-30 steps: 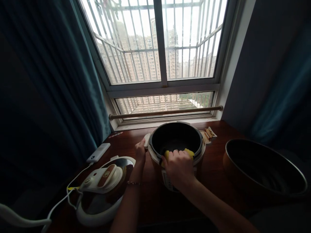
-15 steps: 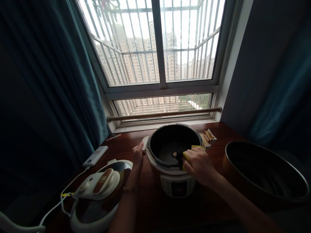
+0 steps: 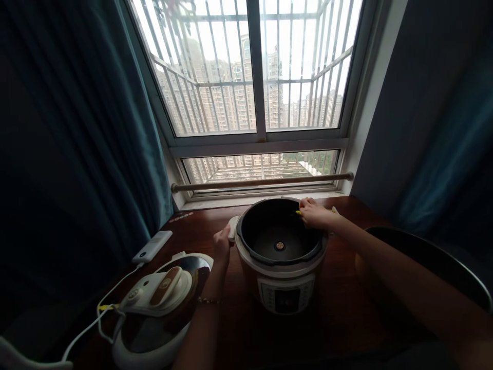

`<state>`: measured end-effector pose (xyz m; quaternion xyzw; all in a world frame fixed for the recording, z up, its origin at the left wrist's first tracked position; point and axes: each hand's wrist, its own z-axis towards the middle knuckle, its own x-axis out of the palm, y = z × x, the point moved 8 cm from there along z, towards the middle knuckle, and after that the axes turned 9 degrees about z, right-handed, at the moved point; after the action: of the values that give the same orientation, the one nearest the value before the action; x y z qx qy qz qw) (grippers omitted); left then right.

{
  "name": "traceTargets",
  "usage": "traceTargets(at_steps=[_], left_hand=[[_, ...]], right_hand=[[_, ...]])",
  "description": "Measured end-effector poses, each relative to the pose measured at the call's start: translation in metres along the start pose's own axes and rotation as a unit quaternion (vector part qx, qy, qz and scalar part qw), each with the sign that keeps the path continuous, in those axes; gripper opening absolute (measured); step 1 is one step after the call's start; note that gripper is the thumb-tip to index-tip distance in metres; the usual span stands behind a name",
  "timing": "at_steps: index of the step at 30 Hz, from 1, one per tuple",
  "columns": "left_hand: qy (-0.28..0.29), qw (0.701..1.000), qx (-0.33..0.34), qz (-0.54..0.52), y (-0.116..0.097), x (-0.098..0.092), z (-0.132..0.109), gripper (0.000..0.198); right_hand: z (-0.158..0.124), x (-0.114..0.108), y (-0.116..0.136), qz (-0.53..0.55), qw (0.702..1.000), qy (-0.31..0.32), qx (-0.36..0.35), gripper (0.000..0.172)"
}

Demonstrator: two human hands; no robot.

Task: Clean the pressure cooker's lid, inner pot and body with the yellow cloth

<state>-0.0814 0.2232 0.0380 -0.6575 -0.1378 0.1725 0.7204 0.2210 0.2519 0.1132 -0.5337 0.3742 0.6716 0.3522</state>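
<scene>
An electric pressure cooker [image 3: 287,272] without its lid stands on the dark wooden table, its black inside and a small round metal piece at the bottom showing. My left hand [image 3: 222,244] is closed round the cooker's white side handle [image 3: 233,228]. At the far right of the rim, my right hand [image 3: 313,213] grips a yellow cloth [image 3: 298,212]. Only a small edge of the cloth shows past the fingers, against the inner wall. My right wrist covers most of the other side handle.
The cooker's lid [image 3: 165,288] lies on the left, beside a white power bank [image 3: 152,246] with a white cable [image 3: 115,288]. A large dark pot [image 3: 416,252] sits at the right, partly behind my right forearm. A window with a rail [image 3: 265,182] is behind the table.
My right hand has moved with the yellow cloth from the front right of the rim to its far right. The left hand stays on the handle. The view has shifted slightly.
</scene>
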Motion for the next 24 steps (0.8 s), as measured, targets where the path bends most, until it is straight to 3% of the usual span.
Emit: traceTargets(at_steps=[7, 12, 19, 24], left_hand=[[-0.006, 1.000, -0.003, -0.014, 0.006, 0.000, 0.002, 0.035], [-0.009, 1.000, -0.002, -0.023, 0.011, 0.002, 0.003, 0.035], [-0.001, 1.000, 0.024, -0.018, 0.004, 0.000, 0.003, 0.034], [-0.001, 1.000, 0.022, -0.008, 0.006, -0.002, 0.005, 0.035]], right_hand=[[0.071, 0.009, 0.005, 0.044, 0.997, 0.031, -0.062, 0.014], [0.098, 0.008, 0.009, 0.085, 0.993, 0.056, -0.057, 0.018], [0.094, 0.000, -0.001, 0.109, 0.993, 0.045, -0.020, 0.026], [0.066, -0.006, -0.007, 0.074, 0.996, 0.022, 0.039, 0.023]])
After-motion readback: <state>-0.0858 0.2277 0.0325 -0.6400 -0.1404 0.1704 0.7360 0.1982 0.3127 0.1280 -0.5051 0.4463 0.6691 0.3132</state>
